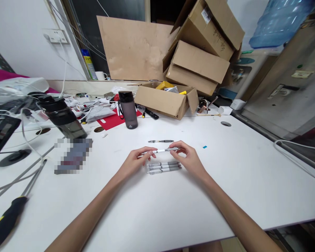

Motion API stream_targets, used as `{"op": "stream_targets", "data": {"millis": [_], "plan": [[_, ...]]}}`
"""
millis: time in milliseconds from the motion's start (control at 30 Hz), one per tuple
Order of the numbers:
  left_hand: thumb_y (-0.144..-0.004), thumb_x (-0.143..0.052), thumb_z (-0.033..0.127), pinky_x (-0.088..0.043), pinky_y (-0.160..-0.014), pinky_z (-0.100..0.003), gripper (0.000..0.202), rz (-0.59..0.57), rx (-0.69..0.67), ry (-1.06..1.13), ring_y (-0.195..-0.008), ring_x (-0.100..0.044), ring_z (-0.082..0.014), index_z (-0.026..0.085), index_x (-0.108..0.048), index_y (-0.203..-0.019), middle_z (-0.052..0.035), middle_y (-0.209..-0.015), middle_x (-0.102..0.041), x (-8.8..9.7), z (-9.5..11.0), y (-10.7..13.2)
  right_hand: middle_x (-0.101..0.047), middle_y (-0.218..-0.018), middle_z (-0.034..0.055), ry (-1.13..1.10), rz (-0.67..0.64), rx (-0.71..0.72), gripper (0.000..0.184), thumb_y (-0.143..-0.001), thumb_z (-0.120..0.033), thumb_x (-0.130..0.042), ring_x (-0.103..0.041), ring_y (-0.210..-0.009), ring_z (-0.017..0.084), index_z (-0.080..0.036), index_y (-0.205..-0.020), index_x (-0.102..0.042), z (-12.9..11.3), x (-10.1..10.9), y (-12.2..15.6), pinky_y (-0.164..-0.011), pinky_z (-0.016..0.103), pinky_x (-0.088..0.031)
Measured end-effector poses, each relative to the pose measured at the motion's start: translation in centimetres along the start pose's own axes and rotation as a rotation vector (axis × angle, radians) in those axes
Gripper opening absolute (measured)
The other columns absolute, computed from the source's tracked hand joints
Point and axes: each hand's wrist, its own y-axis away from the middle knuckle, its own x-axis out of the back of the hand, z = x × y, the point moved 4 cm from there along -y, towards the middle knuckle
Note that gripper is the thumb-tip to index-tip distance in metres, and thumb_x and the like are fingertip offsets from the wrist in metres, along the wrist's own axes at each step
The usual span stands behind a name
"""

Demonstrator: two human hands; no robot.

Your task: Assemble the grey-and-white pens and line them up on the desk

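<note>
A white and grey pen (161,151) is held level between my two hands, just over the white table (115,217). My left hand (136,159) pinches its clear left end between thumb and fingers. At the grey right end, the thumb and fingertips of my right hand (187,155) are closed on it. Nearer to me lie several similar pens (164,167), side by side in a row. Beyond my hands a single dark pen (161,141) lies crosswise on the table.
A dark drinking bottle (128,111) stands behind, near an open cardboard box (160,99). To the left are a larger black-topped bottle (64,119), cables and a screwdriver (9,218). A small blue scrap (205,147) lies to the right, and a water dispenser (248,75) stands farther back.
</note>
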Motion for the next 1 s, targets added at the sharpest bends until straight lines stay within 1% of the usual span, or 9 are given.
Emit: {"op": "stream_targets", "data": {"millis": [200, 300, 367, 433, 500, 633, 800, 933, 1000], "plan": [[-0.097, -0.057, 0.05, -0.041, -0.065, -0.028, 0.041, -0.019, -0.022, -0.022, -0.073, -0.055, -0.0176, 0.023, -0.076, -0.12, -0.007, -0.1, -0.075, -0.13, 0.52, 0.22, -0.072, -0.105, 0.0045, -0.003, 0.001, -0.024, 0.018, -0.09, -0.039, -0.068, -0.068, -0.09, 0.021, -0.024, -0.101, -0.071, 0.08, 0.11, -0.14, -0.083, 0.033, -0.052], [-0.097, -0.057, 0.051, -0.042, -0.065, -0.028, 0.041, -0.033, -0.023, -0.029, -0.071, -0.055, -0.0168, 0.023, -0.076, -0.12, -0.0064, -0.098, -0.075, -0.38, 0.65, 0.32, -0.068, -0.08, 0.0011, -0.013, -0.022, -0.057, 0.024, -0.093, -0.045, -0.064, -0.065, -0.077, 0.019, -0.024, -0.103, -0.069, 0.22, -0.01, 0.0, -0.07, 0.03, -0.049], [-0.097, -0.058, 0.051, -0.042, -0.065, -0.028, 0.04, -0.042, -0.015, -0.022, -0.071, -0.056, -0.017, 0.023, -0.077, -0.119, -0.006, -0.099, -0.075, -0.55, 0.62, 0.36, -0.058, -0.062, -0.0029, -0.028, -0.051, -0.107, 0.03, -0.096, -0.051, -0.059, -0.056, -0.061, 0.016, -0.024, -0.104, -0.068, 0.45, -0.18, 0.16, -0.06, 0.028, -0.043], [-0.097, -0.059, 0.05, -0.042, -0.067, -0.029, 0.039, -0.044, -0.011, -0.014, -0.073, -0.057, -0.0175, 0.024, -0.078, -0.118, -0.0056, -0.099, -0.076, -0.61, 0.54, 0.35, -0.051, -0.054, -0.0052, -0.051, -0.076, -0.165, 0.035, -0.098, -0.055, -0.052, -0.047, -0.053, 0.015, -0.024, -0.105, -0.067, 0.72, -0.33, 0.27, -0.055, 0.027, -0.037], [-0.097, -0.059, 0.049, -0.042, -0.067, -0.029, 0.037, -0.036, -0.01, -0.015, -0.074, -0.057, -0.0176, 0.025, -0.078, -0.117, -0.0052, -0.099, -0.076, -0.52, 0.43, 0.29, -0.052, -0.057, -0.0045, -0.064, -0.084, -0.175, 0.035, -0.1, -0.054, -0.049, -0.046, -0.054, 0.015, -0.024, -0.108, -0.066, 0.79, -0.34, 0.25, -0.056, 0.027, -0.036], [-0.098, -0.058, 0.048, -0.039, -0.066, -0.028, 0.037, -0.017, -0.006, -0.02, -0.073, -0.054, -0.0167, 0.026, -0.077, -0.119, -0.0045, -0.099, -0.076, -0.17, 0.2, 0.16, -0.057, -0.074, -0.0019, -0.031, -0.071, -0.071, 0.026, -0.096, -0.044, -0.058, -0.05, -0.068, 0.015, -0.024, -0.112, -0.065, 0.37, -0.11, 0.01, -0.065, 0.028, -0.04], [-0.098, -0.058, 0.049, -0.04, -0.069, -0.029, 0.038, -0.034, -0.008, -0.007, -0.075, -0.055, -0.0179, 0.024, -0.077, -0.119, -0.0056, -0.101, -0.076, -0.17, 0.23, 0.22, -0.04, -0.053, -0.0072, -0.056, -0.122, -0.17, 0.033, -0.101, -0.049, -0.046, -0.035, -0.053, 0.014, -0.023, -0.11, -0.064, 0.75, -0.23, 0.14, -0.055, 0.027, -0.03], [-0.098, -0.058, 0.05, -0.04, -0.07, -0.029, 0.039, -0.031, -0.013, -0.017, -0.076, -0.056, -0.0182, 0.025, -0.077, -0.12, -0.0053, -0.099, -0.076, -0.17, 0.26, 0.24, -0.055, -0.074, -0.0019, -0.037, -0.099, -0.092, 0.026, -0.096, -0.042, -0.056, -0.047, -0.066, 0.015, -0.023, -0.112, -0.064, 0.31, -0.01, -0.02, -0.063, 0.028, -0.037], [-0.097, -0.058, 0.05, -0.04, -0.069, -0.029, 0.039, -0.031, -0.003, -0.015, -0.075, -0.055, -0.0176, 0.024, -0.077, -0.12, -0.0052, -0.1, -0.076, -0.21, 0.28, 0.26, -0.056, -0.078, -0.0012, -0.04, -0.099, -0.068, 0.025, -0.095, -0.04, -0.059, -0.049, -0.07, 0.015, -0.023, -0.113, -0.064, 0.11, 0.05, -0.05, -0.066, 0.028, -0.038]]}}
